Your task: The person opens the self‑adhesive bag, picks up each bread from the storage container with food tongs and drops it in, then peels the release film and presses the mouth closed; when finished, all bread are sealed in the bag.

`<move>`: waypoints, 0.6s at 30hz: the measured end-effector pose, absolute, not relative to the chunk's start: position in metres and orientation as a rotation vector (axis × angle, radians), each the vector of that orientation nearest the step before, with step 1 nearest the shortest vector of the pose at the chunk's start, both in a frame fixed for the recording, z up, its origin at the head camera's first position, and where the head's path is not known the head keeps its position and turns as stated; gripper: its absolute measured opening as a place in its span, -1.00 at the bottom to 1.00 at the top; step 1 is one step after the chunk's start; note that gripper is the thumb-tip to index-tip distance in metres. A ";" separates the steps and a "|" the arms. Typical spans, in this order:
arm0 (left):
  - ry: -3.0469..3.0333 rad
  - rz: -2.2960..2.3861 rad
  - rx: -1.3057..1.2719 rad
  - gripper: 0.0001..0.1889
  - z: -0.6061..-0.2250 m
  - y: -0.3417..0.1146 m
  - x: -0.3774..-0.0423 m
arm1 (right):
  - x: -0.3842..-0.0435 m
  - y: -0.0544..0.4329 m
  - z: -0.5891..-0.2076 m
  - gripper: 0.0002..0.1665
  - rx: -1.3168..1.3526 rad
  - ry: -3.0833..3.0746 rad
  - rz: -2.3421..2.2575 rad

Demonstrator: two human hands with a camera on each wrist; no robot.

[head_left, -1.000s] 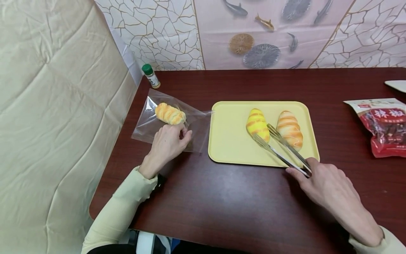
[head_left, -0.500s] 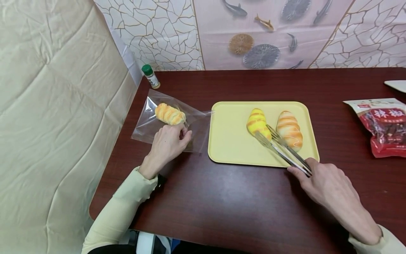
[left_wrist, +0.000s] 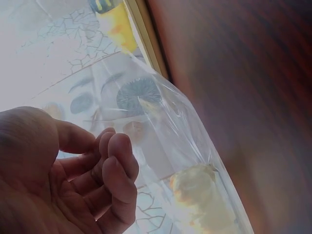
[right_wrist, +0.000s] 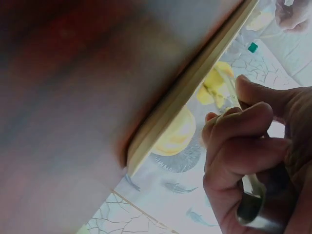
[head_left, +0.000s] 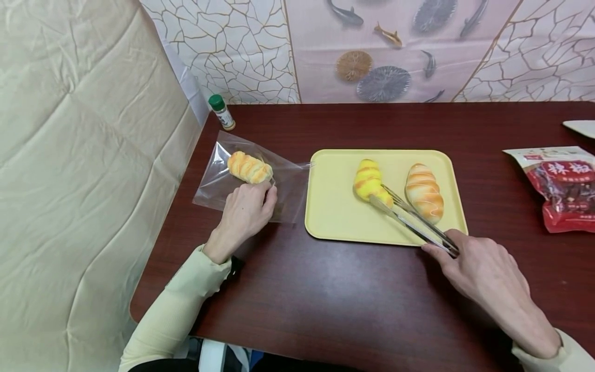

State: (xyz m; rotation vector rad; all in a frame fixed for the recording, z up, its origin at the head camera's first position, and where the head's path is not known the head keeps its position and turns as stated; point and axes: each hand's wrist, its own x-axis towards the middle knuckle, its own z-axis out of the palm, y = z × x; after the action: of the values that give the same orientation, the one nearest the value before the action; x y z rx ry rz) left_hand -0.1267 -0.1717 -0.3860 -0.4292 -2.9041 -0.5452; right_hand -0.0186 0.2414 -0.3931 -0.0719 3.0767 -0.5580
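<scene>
My right hand (head_left: 483, 279) grips metal tongs (head_left: 413, 222), which are closed on the lower end of a yellow striped bread roll (head_left: 369, 178). That roll looks bent where the tips squeeze it, above the pale yellow tray (head_left: 334, 206). In the right wrist view my fingers (right_wrist: 239, 141) curl round the tongs' handle. On the left, my left hand (head_left: 246, 209) pinches the edge of a clear plastic bag (head_left: 290, 196) between thumb and fingertips. A small golden twisted bread roll (head_left: 250, 167) lies in the bag, just beyond my fingers. My hand partly covers the bag's near edge.
A brown-striped bread roll (head_left: 425, 194) sits at the tray's right side. Behind the bag stands a green-capped seasoning bottle (head_left: 222, 112). A red-and-white food packet (head_left: 564, 188) and a white object (head_left: 581, 127) lie on the right of the table (head_left: 325, 305).
The tongs have closed on the yellow bread roll and shifted it slightly left, bending it. My left fingers and thumb have drawn closer together at the bag's edge; the hand stays in place.
</scene>
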 end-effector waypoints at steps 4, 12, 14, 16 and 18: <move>-2.902 -0.515 -0.430 -0.61 -0.386 -0.172 -0.127 | -0.022 0.237 -0.386 -0.59 -0.135 3.108 -0.539; -2.896 -0.484 -0.420 -0.63 -0.385 -0.172 -0.127 | -0.035 0.222 -0.370 -0.59 -0.315 3.148 -0.527; -2.893 -0.479 -0.418 -0.63 -0.386 -0.172 -0.127 | -0.039 0.219 -0.367 -0.57 -0.363 3.143 -0.523; -2.887 -0.472 -0.416 -0.64 -0.385 -0.173 -0.126 | -0.044 0.215 -0.363 -0.55 -0.408 3.119 -0.516; -2.880 -0.469 -0.416 -0.64 -0.386 -0.173 -0.126 | -0.050 0.210 -0.360 -0.55 -0.459 3.074 -0.509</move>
State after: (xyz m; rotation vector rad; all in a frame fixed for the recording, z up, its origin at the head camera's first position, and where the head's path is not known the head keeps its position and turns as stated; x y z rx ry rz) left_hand -0.1261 -0.1729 -0.3858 -0.4162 -2.8797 -0.4687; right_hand -0.0502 0.2103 -0.3598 -0.4594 3.0741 -0.5093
